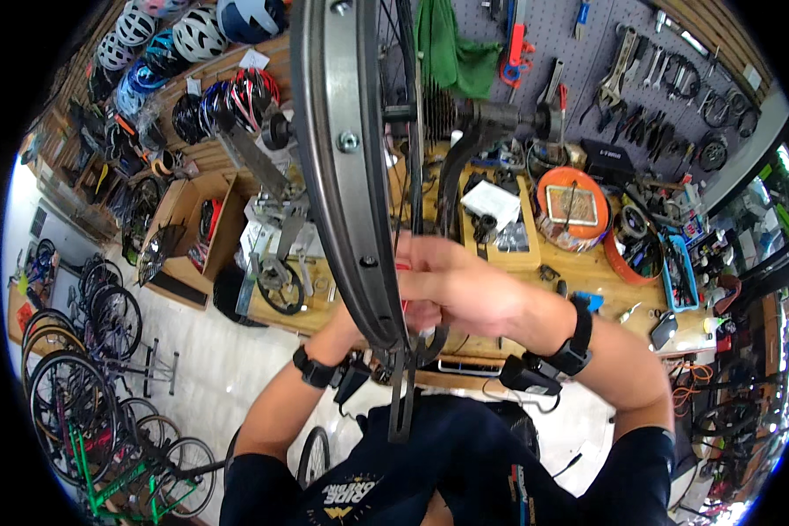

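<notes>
A bicycle wheel stands upright before me in a truing stand [465, 158], its bare metal rim [346, 175] seen edge-on. Beside the spokes, at the hub, a cassette [438, 110] shows. My right hand [469, 285] is closed at the right side of the rim, its fingers curled round a small red tool [403, 265] that is mostly covered. Behind the lower rim, my left hand [345, 323] is largely hidden, so its fingers do not show. A slotted metal bar [401, 399] of the stand lies below the rim, close to my shirt.
On the wooden workbench [609, 302] are an orange bowl [548, 232], a blue tray [679, 272] and loose parts. Tools hang on the pegboard [579, 74] behind. At left stand a cardboard box [184, 285], several bicycles [105, 421] and shelved helmets [200, 39].
</notes>
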`<action>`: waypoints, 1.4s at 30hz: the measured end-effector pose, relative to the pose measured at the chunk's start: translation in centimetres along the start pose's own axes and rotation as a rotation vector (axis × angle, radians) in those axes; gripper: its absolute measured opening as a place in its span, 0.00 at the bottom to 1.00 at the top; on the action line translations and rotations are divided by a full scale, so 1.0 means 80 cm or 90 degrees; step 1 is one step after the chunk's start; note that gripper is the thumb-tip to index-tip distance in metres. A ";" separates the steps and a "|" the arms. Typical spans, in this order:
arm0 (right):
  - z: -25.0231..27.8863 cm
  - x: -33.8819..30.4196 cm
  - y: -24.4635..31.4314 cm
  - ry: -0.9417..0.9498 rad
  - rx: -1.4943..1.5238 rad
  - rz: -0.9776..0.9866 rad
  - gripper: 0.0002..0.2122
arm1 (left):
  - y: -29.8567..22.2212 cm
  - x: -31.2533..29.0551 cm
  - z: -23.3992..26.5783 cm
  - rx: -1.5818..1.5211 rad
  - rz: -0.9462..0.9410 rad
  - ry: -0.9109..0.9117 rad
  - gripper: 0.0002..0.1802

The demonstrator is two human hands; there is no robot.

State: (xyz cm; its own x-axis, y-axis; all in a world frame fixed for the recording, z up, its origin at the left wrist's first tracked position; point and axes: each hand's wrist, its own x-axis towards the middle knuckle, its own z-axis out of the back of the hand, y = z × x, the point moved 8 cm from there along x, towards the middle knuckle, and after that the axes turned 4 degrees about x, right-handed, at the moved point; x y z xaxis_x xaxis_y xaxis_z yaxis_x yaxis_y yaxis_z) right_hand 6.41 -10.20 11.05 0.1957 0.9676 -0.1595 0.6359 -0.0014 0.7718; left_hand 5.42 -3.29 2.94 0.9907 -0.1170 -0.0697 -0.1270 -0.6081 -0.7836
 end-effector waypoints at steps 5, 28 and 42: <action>0.011 -0.004 -0.013 0.196 0.109 0.062 0.14 | 0.006 0.015 0.025 0.244 -0.068 -0.024 0.33; 0.015 -0.020 0.051 -0.169 -0.569 0.232 0.16 | -0.013 0.026 -0.002 0.276 -0.155 0.039 0.20; 0.090 -0.052 0.064 -0.388 -0.296 0.372 0.09 | -0.001 0.036 0.031 0.363 -0.177 -0.092 0.18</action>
State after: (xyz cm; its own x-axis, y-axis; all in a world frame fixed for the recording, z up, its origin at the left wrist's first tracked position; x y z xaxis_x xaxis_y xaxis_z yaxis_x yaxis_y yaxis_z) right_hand 14.22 -16.01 11.26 0.8255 0.5477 0.1364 -0.0188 -0.2147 0.9765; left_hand 8.38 -1.64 1.26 0.9845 0.1158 0.1315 0.1416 -0.0837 -0.9864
